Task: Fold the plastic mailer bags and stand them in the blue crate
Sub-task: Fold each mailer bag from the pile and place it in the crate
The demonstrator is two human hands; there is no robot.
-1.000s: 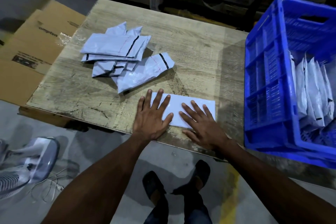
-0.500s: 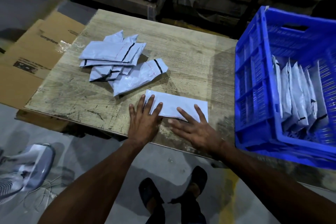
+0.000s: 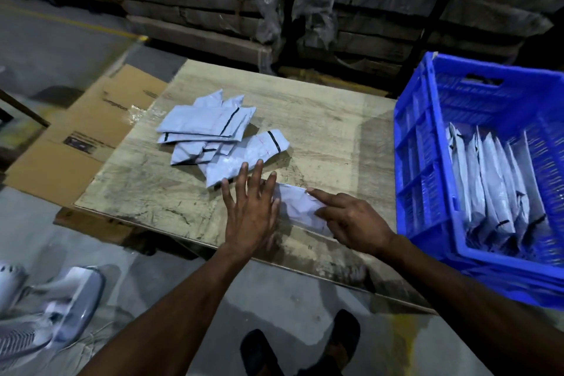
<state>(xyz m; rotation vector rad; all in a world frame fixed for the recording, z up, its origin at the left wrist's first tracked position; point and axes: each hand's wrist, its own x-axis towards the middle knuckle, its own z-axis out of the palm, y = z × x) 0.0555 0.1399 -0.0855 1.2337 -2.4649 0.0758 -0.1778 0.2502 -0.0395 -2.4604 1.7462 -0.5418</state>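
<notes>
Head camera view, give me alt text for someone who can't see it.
A person's left hand lies flat and right hand holds a white mailer bag being folded on a worn wooden table. A loose pile of unfolded mailers lies behind it, and a blue crate at right holds folded bags standing upright.

- I work in a warehouse or packing area, at a worn wooden tabletop (image 3: 320, 131) in the middle of the frame.
- Top of frame: stacked, plastic-wrapped cartons (image 3: 274, 3).
- Left: flattened cardboard boxes (image 3: 91, 137) on the bare concrete floor (image 3: 45, 49), which carries a yellow painted line (image 3: 91, 26).
- Right: my blue crate (image 3: 427, 143) of upright mailer bags (image 3: 494, 180).
- Lower left: a floor fan (image 3: 45, 314).
</notes>
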